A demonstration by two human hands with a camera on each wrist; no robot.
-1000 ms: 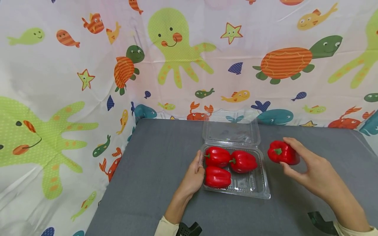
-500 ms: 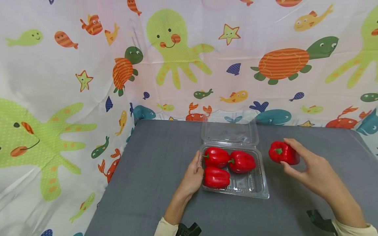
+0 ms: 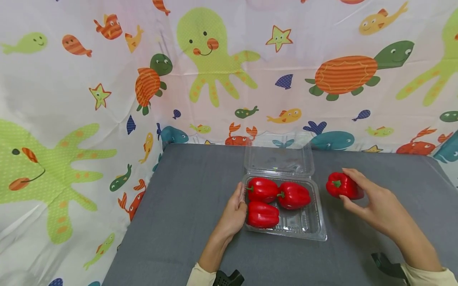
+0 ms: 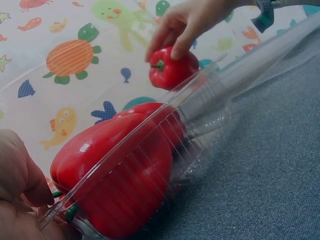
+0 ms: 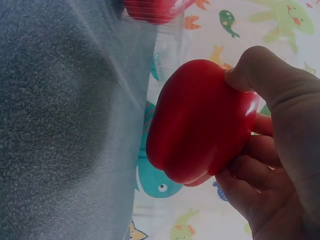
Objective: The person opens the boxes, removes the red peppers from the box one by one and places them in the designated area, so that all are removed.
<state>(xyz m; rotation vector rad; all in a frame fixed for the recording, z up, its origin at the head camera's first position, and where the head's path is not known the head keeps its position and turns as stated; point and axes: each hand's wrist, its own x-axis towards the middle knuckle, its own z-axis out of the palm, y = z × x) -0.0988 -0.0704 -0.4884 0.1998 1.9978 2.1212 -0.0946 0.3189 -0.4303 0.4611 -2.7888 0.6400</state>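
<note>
A clear plastic clamshell container [image 3: 310,228] lies on the table with three red bell peppers inside: one at the back left [image 3: 262,190], one at the back right [image 3: 294,195] and one at the front left [image 3: 263,214]. My left hand [image 3: 233,214] holds the container's left side; the left wrist view has its thumb and fingers at the rim. To the right of the container, my right hand [image 3: 381,206] grips another red bell pepper [image 3: 340,186], its green stem facing left. In the right wrist view, thumb and fingers pinch that pepper [image 5: 200,122] from opposite sides.
The container's lid [image 3: 279,161] stands folded back, away from me, near the far table edge. Grey cloth covers the table [image 3: 186,206]. A curtain [image 3: 136,24] printed with sea animals hangs behind and on the left.
Both hands keep their hold and stay nearly in place. The head view shifts only slightly.
</note>
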